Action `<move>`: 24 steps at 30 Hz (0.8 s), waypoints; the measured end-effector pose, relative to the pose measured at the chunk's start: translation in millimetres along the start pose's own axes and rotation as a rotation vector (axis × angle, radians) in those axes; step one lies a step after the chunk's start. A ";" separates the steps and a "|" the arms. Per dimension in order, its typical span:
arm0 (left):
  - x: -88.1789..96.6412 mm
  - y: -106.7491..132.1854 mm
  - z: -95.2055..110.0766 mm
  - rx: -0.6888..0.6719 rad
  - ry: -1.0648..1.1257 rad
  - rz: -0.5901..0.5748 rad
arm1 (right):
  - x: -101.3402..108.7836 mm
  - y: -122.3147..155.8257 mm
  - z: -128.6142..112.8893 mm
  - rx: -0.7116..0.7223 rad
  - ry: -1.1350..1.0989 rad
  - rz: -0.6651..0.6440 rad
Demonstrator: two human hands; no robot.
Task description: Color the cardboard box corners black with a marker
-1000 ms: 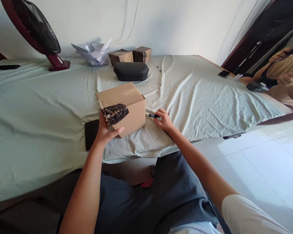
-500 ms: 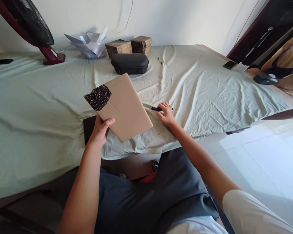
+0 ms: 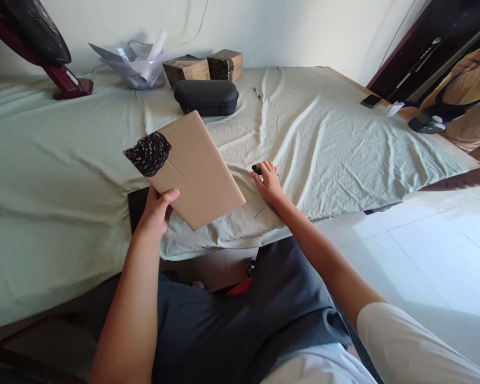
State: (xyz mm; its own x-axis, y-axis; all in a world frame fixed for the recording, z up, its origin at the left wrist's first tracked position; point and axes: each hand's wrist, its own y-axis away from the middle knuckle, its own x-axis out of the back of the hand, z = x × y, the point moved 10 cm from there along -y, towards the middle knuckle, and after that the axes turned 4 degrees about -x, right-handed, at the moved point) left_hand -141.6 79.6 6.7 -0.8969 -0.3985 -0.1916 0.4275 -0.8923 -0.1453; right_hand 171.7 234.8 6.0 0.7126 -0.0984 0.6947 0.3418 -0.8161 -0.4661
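Note:
My left hand (image 3: 157,212) grips a brown cardboard box (image 3: 200,176) by its lower left edge, thumb on the top face. The box is tilted above the table, and black scribble covers its far left corner. To the right, my right hand (image 3: 269,180) rests low on the cloth with its fingers closed over a black marker pen (image 3: 256,169). Only one end of the pen shows clearly; the fingers cover most of it. Behind my left hand, a flat black object (image 3: 136,205) lies partly hidden on the cloth.
A pale green cloth (image 3: 64,176) covers the table. At the back are a black case (image 3: 206,97), two scribbled boxes (image 3: 225,65), a clear plastic basket (image 3: 144,80), a maroon stand (image 3: 70,84) and a small pen (image 3: 257,94). Another person (image 3: 464,101) is at the far right, near a phone (image 3: 370,101).
The view has shifted slightly, so everything sits a little further left and up. My right hand's fingers now cover more of the marker pen, which has turned. My left hand keeps the box.

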 end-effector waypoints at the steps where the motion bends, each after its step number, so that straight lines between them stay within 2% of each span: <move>1: 0.0 0.1 0.3 0.003 0.002 0.003 | 1.8 0.2 0.0 0.003 -0.013 0.013; 8: 6.4 -1.9 -5.1 0.045 -0.004 0.046 | 13.7 0.5 -2.9 0.057 -0.120 0.082; 14: 5.0 -3.3 -2.2 0.019 -0.020 0.022 | 24.0 1.4 7.7 -0.035 0.049 0.150; 21: 3.7 -2.0 -1.7 0.009 0.000 0.031 | 6.6 -0.6 30.7 -0.151 0.126 0.090; 24: 2.7 -1.7 -0.6 -0.001 0.005 0.025 | 5.7 -1.8 35.0 -0.164 0.117 0.094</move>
State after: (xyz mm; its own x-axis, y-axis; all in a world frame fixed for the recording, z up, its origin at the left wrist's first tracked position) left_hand -144.7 80.2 5.8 -0.8856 -0.4192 -0.2001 0.4495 -0.8819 -0.1418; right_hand 196.6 255.7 -8.4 0.6577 -0.2360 0.7154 0.1660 -0.8809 -0.4432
